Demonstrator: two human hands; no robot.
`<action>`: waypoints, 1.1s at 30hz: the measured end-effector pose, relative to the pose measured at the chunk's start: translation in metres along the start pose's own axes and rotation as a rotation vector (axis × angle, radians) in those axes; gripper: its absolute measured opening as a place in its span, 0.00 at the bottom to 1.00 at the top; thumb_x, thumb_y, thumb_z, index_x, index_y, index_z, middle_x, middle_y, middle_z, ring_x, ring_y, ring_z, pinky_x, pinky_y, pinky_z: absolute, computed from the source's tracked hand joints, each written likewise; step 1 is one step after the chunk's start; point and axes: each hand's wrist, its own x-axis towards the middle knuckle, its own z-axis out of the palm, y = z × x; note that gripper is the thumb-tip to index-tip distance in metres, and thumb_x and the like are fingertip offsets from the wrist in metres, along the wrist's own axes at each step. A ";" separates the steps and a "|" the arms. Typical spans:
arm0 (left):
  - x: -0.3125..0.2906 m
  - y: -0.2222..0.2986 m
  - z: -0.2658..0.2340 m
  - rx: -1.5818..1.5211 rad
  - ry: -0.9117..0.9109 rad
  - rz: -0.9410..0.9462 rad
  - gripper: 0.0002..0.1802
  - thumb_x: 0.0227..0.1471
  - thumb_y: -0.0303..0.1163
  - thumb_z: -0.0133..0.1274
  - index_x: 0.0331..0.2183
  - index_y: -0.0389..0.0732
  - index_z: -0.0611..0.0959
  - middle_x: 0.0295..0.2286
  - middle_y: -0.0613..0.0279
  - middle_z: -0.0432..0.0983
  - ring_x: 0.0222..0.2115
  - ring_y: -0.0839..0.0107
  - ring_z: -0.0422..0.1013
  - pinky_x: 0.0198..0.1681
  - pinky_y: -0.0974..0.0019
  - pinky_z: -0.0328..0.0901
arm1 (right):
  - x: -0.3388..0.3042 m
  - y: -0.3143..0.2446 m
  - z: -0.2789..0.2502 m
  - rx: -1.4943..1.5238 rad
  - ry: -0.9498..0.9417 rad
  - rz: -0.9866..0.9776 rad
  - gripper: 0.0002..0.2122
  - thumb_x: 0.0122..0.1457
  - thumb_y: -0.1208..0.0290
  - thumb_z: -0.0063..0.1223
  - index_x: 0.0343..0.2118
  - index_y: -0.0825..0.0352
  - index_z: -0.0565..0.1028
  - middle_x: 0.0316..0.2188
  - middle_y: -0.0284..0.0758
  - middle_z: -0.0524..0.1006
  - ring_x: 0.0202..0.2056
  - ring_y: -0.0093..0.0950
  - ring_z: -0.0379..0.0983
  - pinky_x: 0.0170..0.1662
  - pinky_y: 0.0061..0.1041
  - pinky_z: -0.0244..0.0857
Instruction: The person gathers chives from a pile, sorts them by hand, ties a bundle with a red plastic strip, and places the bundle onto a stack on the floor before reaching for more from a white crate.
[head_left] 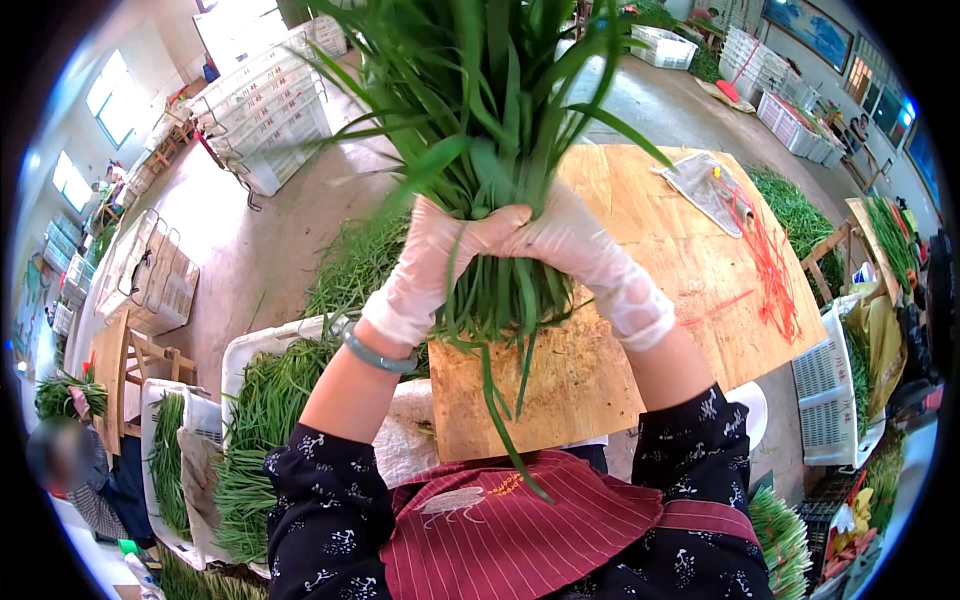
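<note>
Both hands, in thin translucent gloves, close around one bunch of long flat green chives (490, 110) held upright above the pale wooden desk (650, 250). The left hand (425, 265) and right hand (575, 250) each hold a clenched grip on the stems, thumbs meeting in front. Loose blades droop below. A white crate (245, 350) of chives sits at left.

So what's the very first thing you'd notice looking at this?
The big bunch of long green leaves, fanning up the middle. Both gloved hands squeeze it: left hand, right hand, above a wooden table. Bright red bands lie on the table's right side, and crates of more greens sit lower left.
</note>
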 end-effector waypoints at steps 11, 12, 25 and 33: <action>0.032 0.030 -0.010 0.419 -0.125 -0.033 0.20 0.41 0.27 0.60 0.40 0.36 0.75 0.33 0.66 0.73 0.32 0.77 0.68 0.37 0.74 0.65 | 0.024 -0.003 -0.003 -0.101 0.021 -0.146 0.33 0.35 0.68 0.67 0.47 0.69 0.64 0.39 0.37 0.72 0.41 0.28 0.69 0.46 0.26 0.62; 0.030 0.033 -0.008 0.351 -0.073 0.007 0.22 0.38 0.27 0.62 0.39 0.36 0.75 0.33 0.65 0.73 0.32 0.76 0.68 0.37 0.73 0.65 | 0.028 0.000 0.001 -0.091 0.056 -0.157 0.32 0.36 0.68 0.66 0.47 0.68 0.64 0.39 0.38 0.73 0.40 0.29 0.69 0.46 0.26 0.62; 0.042 0.081 0.018 0.417 0.270 0.199 0.11 0.41 0.28 0.58 0.29 0.31 0.80 0.24 0.61 0.76 0.21 0.76 0.72 0.26 0.73 0.67 | 0.011 -0.043 0.023 -0.642 0.254 -0.352 0.42 0.36 0.61 0.67 0.55 0.69 0.56 0.45 0.48 0.68 0.49 0.37 0.64 0.50 0.30 0.59; 0.025 0.035 -0.007 0.217 0.109 0.034 0.17 0.40 0.23 0.59 0.36 0.32 0.78 0.31 0.63 0.75 0.28 0.77 0.70 0.33 0.73 0.66 | -0.006 -0.003 0.018 -0.415 0.019 -0.133 0.53 0.29 0.62 0.72 0.57 0.71 0.47 0.50 0.45 0.63 0.53 0.34 0.59 0.55 0.27 0.53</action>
